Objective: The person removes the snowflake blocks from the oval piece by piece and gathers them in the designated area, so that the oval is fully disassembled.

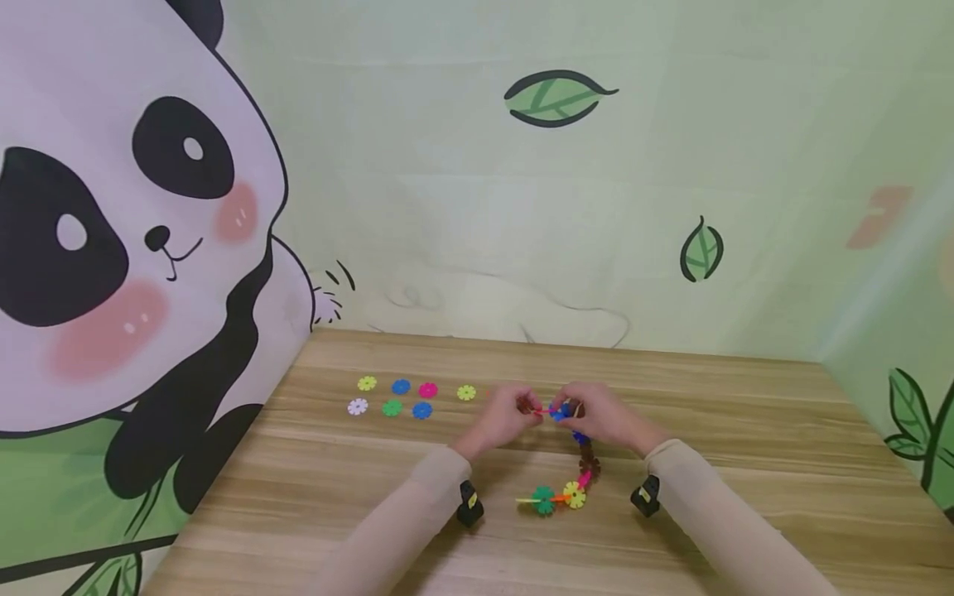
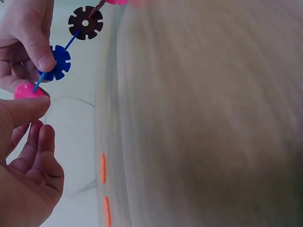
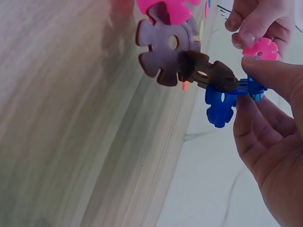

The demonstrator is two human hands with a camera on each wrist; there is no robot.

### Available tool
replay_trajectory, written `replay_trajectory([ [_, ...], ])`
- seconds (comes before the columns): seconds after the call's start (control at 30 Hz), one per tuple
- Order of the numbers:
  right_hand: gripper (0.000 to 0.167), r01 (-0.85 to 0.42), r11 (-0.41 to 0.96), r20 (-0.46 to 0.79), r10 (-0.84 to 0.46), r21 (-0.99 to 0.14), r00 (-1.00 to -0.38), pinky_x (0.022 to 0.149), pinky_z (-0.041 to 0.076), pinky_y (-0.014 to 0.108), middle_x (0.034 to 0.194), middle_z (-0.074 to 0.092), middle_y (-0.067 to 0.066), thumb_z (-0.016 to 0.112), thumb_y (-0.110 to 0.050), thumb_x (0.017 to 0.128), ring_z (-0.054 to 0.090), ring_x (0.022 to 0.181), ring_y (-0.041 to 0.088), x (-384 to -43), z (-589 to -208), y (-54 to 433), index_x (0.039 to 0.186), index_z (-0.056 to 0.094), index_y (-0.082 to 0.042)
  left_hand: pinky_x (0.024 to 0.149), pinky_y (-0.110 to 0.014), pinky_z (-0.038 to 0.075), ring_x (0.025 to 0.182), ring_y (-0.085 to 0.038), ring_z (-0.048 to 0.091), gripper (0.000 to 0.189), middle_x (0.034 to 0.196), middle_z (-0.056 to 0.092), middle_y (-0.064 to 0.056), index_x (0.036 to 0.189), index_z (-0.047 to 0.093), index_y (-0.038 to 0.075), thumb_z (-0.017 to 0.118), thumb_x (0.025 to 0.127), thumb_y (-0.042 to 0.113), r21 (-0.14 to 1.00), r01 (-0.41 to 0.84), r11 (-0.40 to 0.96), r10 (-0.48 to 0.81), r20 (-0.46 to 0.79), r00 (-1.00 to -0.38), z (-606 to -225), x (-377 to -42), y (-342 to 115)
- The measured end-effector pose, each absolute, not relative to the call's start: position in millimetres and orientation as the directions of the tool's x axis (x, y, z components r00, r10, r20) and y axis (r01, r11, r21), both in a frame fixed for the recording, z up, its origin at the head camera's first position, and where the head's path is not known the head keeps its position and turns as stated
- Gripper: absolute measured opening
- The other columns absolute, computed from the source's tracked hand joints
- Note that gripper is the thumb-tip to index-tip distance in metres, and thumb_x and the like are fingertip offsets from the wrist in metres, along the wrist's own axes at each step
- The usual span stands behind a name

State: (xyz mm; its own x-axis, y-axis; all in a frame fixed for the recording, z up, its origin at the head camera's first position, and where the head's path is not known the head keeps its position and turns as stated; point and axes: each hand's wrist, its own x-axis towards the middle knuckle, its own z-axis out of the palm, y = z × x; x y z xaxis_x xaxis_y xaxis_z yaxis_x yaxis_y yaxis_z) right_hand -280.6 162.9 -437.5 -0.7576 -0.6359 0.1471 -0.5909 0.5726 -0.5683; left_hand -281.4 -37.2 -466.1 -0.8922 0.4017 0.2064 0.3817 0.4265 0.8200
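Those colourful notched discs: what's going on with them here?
A person's left hand pinches a pink disc, while the right hand holds a blue disc near the end of a chain of interlocked discs. The chain curves back toward the person. Whether the pink disc is fully locked on is hard to tell. Loose discs lie on the table, left of the hands.

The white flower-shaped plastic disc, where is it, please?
In the head view, the white disc lies at left on the wooden table, below a yellow flower-shaped disc, left of a green one.
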Motion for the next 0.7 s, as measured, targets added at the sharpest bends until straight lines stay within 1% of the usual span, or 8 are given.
replay_trajectory([
  [0.13,0.017,-0.603,0.569,0.158,-0.641,-0.560,-0.751,0.062,0.051,0.023,0.087,0.064,0.001,0.071,-0.002,0.082,0.058,0.071,0.010,-280.8,-437.8,162.5,0.096,0.064,-0.008,0.061,-0.020,0.047,0.070,-0.009,0.053,0.010,0.077,0.060,0.000,0.081,0.064,0.005,0.072,0.080,-0.001,0.798,0.395,0.456,0.404,0.210,-0.890,-466.1,-281.2,-35.3],
  [0.33,0.017,-0.638,0.542,0.186,-0.664,-0.547,-0.724,0.063,0.051,0.024,0.087,0.063,0.000,0.072,-0.002,0.081,0.058,0.072,0.009,-282.0,-441.0,161.3,0.095,0.064,-0.008,0.063,-0.019,0.049,0.071,-0.007,0.056,0.012,0.076,0.061,0.004,0.078,0.064,0.011,0.073,0.080,0.003,0.755,0.406,0.514,0.402,0.206,-0.892,-467.3,-281.4,-32.9],
  [0.43,0.017,-0.627,0.545,0.184,-0.655,-0.557,-0.733,0.063,0.051,0.023,0.088,0.063,-0.001,0.072,-0.002,0.082,0.059,0.073,0.009,-282.5,-442.6,161.2,0.095,0.063,-0.008,0.063,-0.018,0.049,0.072,-0.008,0.056,0.013,0.078,0.061,0.004,0.078,0.063,0.011,0.073,0.081,0.004,0.745,0.409,0.527,0.383,0.221,-0.897,-467.9,-281.4,-32.1],
  [0.53,0.017,-0.597,0.555,0.170,-0.633,-0.579,-0.755,0.064,0.051,0.023,0.088,0.063,-0.001,0.072,-0.003,0.082,0.059,0.074,0.011,-281.7,-442.7,161.7,0.095,0.062,-0.009,0.063,-0.018,0.048,0.072,-0.008,0.056,0.014,0.079,0.061,0.003,0.077,0.062,0.010,0.074,0.081,0.005,0.737,0.414,0.534,0.358,0.247,-0.901,-467.7,-281.2,-31.8],
  [0.7,0.016,-0.566,0.551,0.155,-0.619,-0.613,-0.770,0.065,0.052,0.025,0.090,0.063,0.002,0.071,-0.003,0.083,0.061,0.079,0.015,-280.3,-444.0,164.8,0.094,0.060,-0.006,0.062,-0.019,0.048,0.071,-0.009,0.056,0.015,0.078,0.061,0.002,0.076,0.061,0.010,0.075,0.079,0.004,0.733,0.406,0.546,0.326,0.261,-0.909,-467.9,-281.0,-31.6],
])
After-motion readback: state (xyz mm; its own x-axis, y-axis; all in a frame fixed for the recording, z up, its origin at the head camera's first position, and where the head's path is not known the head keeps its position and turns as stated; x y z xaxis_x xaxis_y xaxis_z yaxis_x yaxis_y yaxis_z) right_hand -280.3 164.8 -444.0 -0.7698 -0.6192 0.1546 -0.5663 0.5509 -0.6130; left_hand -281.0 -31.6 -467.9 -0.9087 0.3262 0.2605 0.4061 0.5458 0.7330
